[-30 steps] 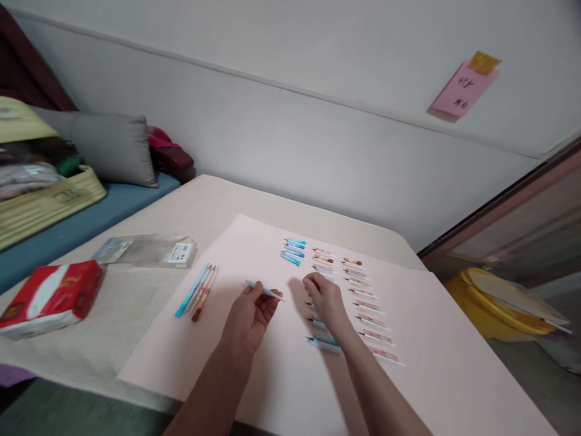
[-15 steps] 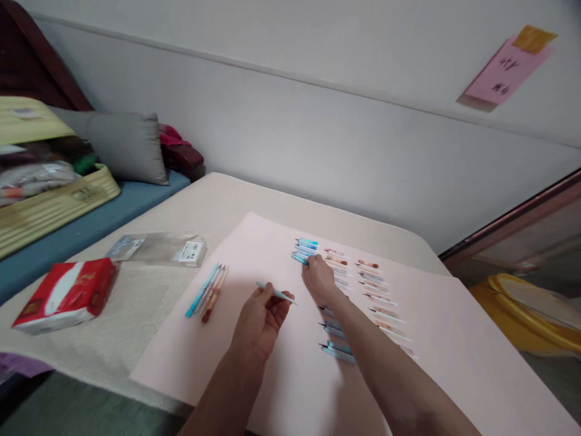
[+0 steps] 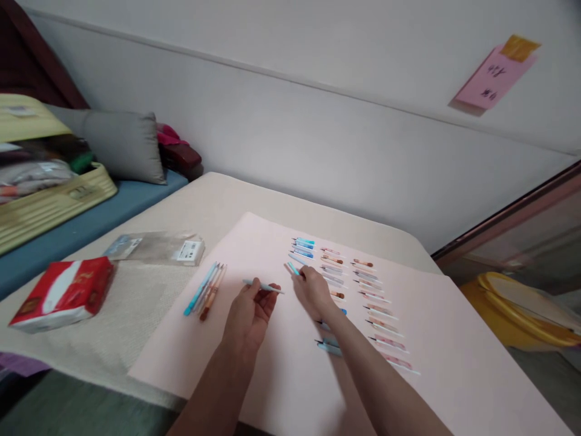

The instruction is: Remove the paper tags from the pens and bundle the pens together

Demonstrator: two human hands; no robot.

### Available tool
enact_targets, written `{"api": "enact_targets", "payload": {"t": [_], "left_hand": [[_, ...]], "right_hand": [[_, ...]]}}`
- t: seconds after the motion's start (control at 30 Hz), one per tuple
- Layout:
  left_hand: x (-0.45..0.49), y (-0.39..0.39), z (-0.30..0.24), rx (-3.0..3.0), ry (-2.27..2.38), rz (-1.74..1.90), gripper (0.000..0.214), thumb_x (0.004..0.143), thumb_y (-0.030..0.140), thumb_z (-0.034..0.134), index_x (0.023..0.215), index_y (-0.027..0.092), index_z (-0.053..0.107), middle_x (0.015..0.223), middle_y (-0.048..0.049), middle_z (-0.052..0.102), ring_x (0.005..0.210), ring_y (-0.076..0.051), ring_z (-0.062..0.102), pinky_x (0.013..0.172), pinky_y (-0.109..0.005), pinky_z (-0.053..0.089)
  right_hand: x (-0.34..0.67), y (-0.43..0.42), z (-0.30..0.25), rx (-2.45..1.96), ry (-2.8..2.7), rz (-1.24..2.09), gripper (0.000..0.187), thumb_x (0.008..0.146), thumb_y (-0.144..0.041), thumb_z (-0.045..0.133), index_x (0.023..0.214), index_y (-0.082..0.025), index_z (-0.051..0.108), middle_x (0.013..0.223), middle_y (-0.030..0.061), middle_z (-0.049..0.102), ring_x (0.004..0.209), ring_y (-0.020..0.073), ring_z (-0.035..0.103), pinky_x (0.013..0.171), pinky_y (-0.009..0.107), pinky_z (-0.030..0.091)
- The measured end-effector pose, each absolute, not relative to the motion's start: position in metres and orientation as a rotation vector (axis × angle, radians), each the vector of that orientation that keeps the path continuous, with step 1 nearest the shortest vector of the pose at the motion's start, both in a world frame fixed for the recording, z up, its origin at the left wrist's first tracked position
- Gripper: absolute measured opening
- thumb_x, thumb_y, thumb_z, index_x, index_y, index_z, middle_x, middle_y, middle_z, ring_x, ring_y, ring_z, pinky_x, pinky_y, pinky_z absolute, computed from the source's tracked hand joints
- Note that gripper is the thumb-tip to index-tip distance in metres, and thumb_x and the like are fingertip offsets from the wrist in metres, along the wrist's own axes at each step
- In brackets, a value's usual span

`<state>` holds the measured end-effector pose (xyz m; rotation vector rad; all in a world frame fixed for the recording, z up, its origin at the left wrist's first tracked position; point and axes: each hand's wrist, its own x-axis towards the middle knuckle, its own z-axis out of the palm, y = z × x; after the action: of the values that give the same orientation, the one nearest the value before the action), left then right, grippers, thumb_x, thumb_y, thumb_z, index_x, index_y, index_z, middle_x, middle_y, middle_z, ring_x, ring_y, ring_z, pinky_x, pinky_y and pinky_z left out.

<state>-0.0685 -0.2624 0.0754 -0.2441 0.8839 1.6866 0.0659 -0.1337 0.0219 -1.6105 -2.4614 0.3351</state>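
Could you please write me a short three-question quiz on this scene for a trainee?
1. True or false: the left hand holds a slim pale-blue pen.
2. What does the right hand pinch? A) a red cap B) a small blue piece C) nothing
3. Fill in: the red tissue pack lies to the ___ of the pink sheet.
Key: 1 true; 2 B; 3 left.
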Motion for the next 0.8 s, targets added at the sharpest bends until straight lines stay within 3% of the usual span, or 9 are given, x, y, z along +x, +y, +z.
{"api": "enact_targets", "payload": {"t": [0.1,0.3,0.8], "left_hand": [[-0.069,-0.263,0.076,-0.264,0.883,1.700,0.007,0.083,0.012,0.054,0.076,0.012,0.051,0.071,-0.0129,0.066,0.062,-0.013,0.064,0.055,-0.020,0.055],[-0.056,-0.267,0.079,-0.202,0.906,1.696,0.008,0.082,0.012,0.054,0.074,0.012,0.052,0.070,-0.0106,0.066,0.066,-0.014,0.065,0.058,-0.022,0.055],[-0.026,-0.272,0.080,0.241,1.146,1.678,0.017,0.076,0.028,0.062,0.078,0.015,0.051,0.072,-0.0070,0.065,0.070,-0.016,0.065,0.066,-0.028,0.052]], "right_hand": [[0.086,-0.173,0.042,-1.503,-2.437,0.391,0.013,0.088,-0.028,0.045,0.082,-0.020,0.053,0.082,0.0017,0.061,0.075,0.0138,0.056,0.064,0.022,0.037],[0.118,-0.244,0.076,-1.223,-2.223,0.669,0.011,0.087,-0.026,0.047,0.081,-0.021,0.055,0.079,0.0016,0.059,0.072,0.0146,0.055,0.063,0.024,0.040],[0.133,-0.256,0.070,-1.320,-2.328,0.489,0.012,0.088,-0.024,0.045,0.086,-0.022,0.056,0.082,0.0016,0.060,0.071,0.0145,0.056,0.060,0.023,0.036]]}}
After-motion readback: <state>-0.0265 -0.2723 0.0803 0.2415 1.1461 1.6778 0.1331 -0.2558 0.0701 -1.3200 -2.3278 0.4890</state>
